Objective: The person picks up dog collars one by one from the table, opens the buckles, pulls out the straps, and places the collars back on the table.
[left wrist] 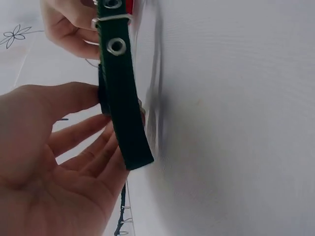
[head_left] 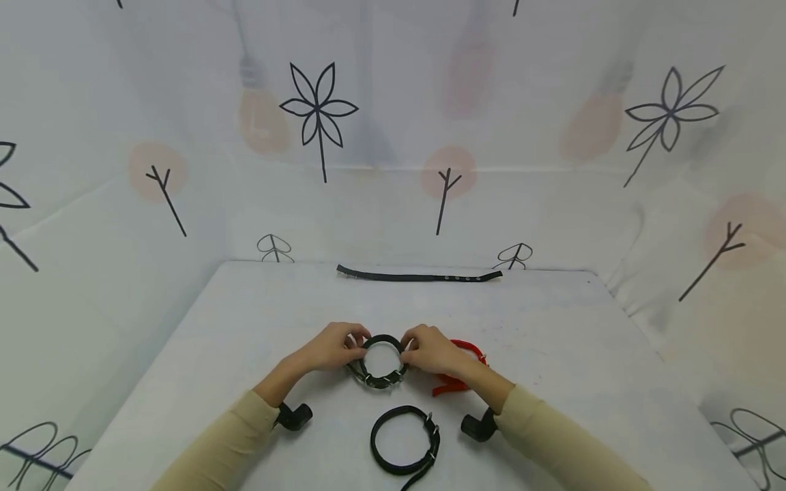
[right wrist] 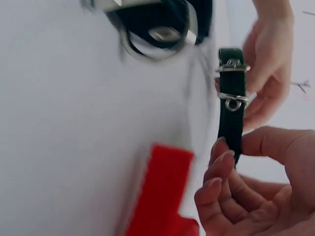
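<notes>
A dark green collar [head_left: 382, 382], buckled into a round loop, is between the two hands near the middle of the table. My left hand [head_left: 336, 346] pinches the loop's left side with thumb and fingers. On the opposite side, my right hand [head_left: 432, 351] pinches it the same way. The strap's free end [left wrist: 135, 142] with a metal eyelet sticks out beside the left fingers. Its silver buckle and ring [right wrist: 234, 101] show in the right wrist view, facing the person's side.
A red collar [head_left: 451, 389] lies partly hidden under the right forearm. Nearer the person is a looped black collar [head_left: 399, 470] with a metal buckle. One dark strap [head_left: 417, 277] with eyelets stretches along the table's back edge. Patterned white cloth [head_left: 393, 204] hangs behind.
</notes>
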Demonstrator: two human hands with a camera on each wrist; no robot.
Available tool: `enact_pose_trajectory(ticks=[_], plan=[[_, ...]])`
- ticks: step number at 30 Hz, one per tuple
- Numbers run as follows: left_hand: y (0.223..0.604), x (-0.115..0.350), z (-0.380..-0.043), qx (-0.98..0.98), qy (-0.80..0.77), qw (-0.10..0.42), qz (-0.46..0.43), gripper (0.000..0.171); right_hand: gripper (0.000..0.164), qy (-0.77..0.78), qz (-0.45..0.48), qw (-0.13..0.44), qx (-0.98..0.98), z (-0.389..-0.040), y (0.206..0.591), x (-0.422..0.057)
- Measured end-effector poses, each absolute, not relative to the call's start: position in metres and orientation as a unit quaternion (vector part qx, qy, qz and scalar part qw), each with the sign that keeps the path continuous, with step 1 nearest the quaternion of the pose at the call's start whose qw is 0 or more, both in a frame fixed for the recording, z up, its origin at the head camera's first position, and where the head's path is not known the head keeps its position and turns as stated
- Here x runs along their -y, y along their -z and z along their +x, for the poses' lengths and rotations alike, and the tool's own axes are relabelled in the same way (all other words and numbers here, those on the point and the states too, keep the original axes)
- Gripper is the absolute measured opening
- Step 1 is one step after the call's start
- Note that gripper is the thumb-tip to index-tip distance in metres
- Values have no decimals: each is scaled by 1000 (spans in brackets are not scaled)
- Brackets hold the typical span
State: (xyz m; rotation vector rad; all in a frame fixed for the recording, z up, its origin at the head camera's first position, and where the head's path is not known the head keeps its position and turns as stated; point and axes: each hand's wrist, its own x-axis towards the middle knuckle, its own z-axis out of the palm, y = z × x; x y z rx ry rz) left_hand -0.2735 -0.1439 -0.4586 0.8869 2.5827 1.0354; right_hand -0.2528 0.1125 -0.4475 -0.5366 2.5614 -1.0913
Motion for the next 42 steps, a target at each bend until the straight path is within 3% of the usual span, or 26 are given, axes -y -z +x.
enact_pose_trajectory(ticks=[6,13,22,33,42], plan=[[457,142,-272,-813,-443,143,349,36,24,422,-185,203,-864,-258,434,-131],[453,137,-275,-774,-491,176,361,22,26,445,-200,256,-835,-265,424,-146],[453,135,-279,-769,-492,129,387,23,32,483,-196,274,-808,-270,425,-153],[441,131,-292,-779,-557,125,260,24,26,490,-252,120,-826,-265,403,-162],[438,123,-295,-717,-646,196,172,36,33,437,-305,44,-845,-261,400,-159]])
